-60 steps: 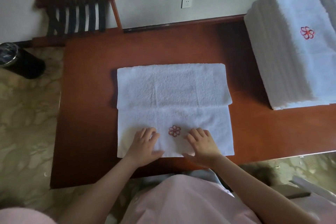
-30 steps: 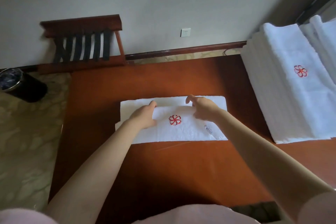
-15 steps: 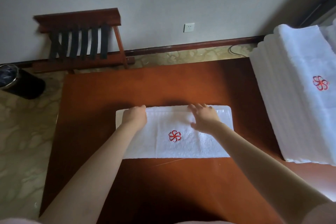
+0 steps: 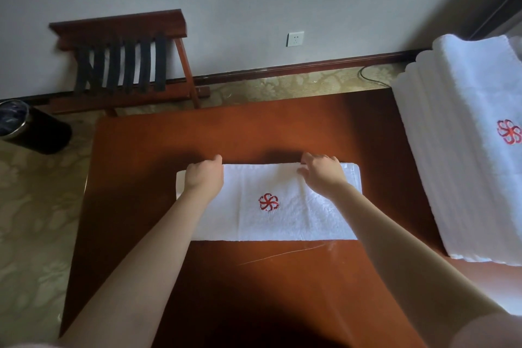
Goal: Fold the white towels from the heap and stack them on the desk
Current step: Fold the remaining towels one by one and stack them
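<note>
**A:** What differs from two seconds ago?

**B:** The towel lay wider then, with both hands at its near edge beside the red flower emblem. That near part is now folded over, and both hands sit at the far edge.

**A:** Are they gripping it?

**B:** The left hand has its fingers curled down over the far edge. I cannot tell whether they pinch it. The right hand lies flatter, fingers nearly straight, pressing on the fold.

**A:** And for the task?

**B:** This lengthwise fold looks done. I judge a crosswise fold comes next, then the stack of folded towels at the right of the tabletop.

**A:** How does the towel look?

**B:** It is a long white terry band lying mid-tabletop, with fairly square edges and the emblem facing up near its centre.
</note>
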The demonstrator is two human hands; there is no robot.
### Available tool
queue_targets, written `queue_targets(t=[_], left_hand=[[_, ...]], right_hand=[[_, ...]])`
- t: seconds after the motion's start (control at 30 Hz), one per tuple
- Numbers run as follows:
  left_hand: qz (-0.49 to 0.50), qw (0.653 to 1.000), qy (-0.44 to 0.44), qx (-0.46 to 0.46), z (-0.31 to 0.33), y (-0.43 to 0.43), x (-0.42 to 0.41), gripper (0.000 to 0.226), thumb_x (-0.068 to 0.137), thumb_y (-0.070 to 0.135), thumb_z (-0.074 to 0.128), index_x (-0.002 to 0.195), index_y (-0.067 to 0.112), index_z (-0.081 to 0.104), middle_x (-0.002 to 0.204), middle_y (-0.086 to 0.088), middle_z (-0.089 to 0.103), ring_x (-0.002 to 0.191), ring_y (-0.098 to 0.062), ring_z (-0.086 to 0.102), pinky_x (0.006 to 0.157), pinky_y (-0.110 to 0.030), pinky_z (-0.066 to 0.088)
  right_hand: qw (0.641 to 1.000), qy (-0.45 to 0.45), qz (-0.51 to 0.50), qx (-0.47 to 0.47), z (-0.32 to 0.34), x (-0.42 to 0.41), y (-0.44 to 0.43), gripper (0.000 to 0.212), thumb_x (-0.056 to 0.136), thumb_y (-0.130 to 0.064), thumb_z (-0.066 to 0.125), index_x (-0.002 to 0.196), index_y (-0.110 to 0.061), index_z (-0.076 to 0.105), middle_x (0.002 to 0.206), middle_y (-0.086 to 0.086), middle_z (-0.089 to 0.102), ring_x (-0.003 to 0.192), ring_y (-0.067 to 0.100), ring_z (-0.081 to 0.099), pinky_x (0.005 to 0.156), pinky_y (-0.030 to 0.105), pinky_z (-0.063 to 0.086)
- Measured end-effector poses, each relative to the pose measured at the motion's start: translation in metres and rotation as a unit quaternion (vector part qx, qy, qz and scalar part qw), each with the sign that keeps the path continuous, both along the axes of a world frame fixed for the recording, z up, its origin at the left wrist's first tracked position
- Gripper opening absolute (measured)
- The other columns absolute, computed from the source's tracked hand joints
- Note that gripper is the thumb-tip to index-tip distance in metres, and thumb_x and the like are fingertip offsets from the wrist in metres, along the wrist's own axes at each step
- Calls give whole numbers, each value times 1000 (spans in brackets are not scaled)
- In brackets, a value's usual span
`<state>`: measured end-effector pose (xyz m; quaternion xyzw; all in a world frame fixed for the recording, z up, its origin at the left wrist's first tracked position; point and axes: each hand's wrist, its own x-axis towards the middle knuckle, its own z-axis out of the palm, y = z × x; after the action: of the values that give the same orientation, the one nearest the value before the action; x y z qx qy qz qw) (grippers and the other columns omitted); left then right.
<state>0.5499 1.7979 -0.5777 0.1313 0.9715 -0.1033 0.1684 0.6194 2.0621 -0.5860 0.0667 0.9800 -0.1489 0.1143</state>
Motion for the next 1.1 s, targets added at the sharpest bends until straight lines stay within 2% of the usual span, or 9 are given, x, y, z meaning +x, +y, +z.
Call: queue_targets(t=[0.1, 0.23, 0.33, 0.47, 0.6, 0.7, 0.83, 0.93, 1.1], left_hand=[[12, 997, 70, 8, -2, 0, 6, 13, 90, 10, 52, 102, 13, 54, 97, -5, 64, 94, -27, 57, 78, -35, 35], [-108, 956, 203, 182, -2, 21, 32, 19, 68, -1, 68, 84, 8, 64, 94, -9, 60, 89, -31, 54, 78, -43, 45], [-207, 932, 117, 273, -18, 37, 54, 17, 82, 10, 64, 99, 9, 67, 120, -12, 61, 114, -30, 50, 91, -49, 47], [-179, 966, 47, 182, -38, 32, 69, 52, 101, 42, 23, 145, 20, 40, 155, -5, 30, 144, -28, 24, 115, -50, 23], [-175, 972, 38, 150, -41, 31, 70, 60, 99, 49, 15, 149, 22, 32, 157, -4, 25, 146, -26, 20, 115, -50, 23], [-169, 974, 39, 148, -46, 30, 72, 56, 100, 44, 19, 152, 24, 22, 159, -1, 16, 148, -23, 11, 117, -48, 18], [-168, 971, 57, 158, -49, 28, 73, 54, 100, 38, 23, 152, 21, 24, 160, -1, 16, 148, -22, 12, 115, -48, 19], [-175, 972, 50, 149, -56, 26, 72, 56, 102, 39, 17, 154, 22, 9, 161, -1, -1, 149, -22, -2, 119, -48, 9], [-168, 975, 41, 139, -58, 28, 71, 56, 102, 42, 9, 154, 24, 3, 161, 0, -7, 148, -21, -8, 120, -48, 5]], right_hand=[[1000, 15, -9, 10, -4, 1, -3, 21, 93, -31, 52, 107, -16, 59, 98, 3, 66, 94, 27, 57, 78, 35, 32], [999, 31, -13, 3, -8, 4, -3, 20, 94, -31, 52, 108, -17, 59, 96, 3, 66, 95, 28, 56, 79, 35, 31], [999, 45, 0, -12, -6, 2, 1, 17, 93, -28, 54, 102, -16, 62, 90, 3, 65, 94, 28, 54, 78, 35, 34], [996, 72, 16, 44, -5, 0, 4, 17, 92, -29, 56, 98, -16, 63, 88, 2, 64, 93, 27, 51, 75, 35, 31], [985, 150, -5, 89, -6, 7, -10, 21, 86, -22, 64, 103, -11, 61, 105, 10, 59, 103, 33, 54, 103, 48, 33], [966, 257, 18, 0, -16, 30, -36, 25, 87, -9, 61, 112, -6, 61, 121, 15, 60, 119, 34, 53, 108, 53, 32], [986, 150, 68, -35, -32, 70, -34, 44, 98, -28, 41, 138, -13, 52, 147, 12, 44, 137, 32, 40, 110, 56, 30], [999, 53, 14, 3, -34, 72, 4, 61, 95, -51, 23, 150, -26, 29, 159, 6, 20, 147, 24, 17, 117, 47, 11], [998, 19, -27, 47, -36, 70, 19, 58, 100, -46, 23, 154, -26, 17, 162, 4, 8, 149, 19, -1, 118, 39, -4]])
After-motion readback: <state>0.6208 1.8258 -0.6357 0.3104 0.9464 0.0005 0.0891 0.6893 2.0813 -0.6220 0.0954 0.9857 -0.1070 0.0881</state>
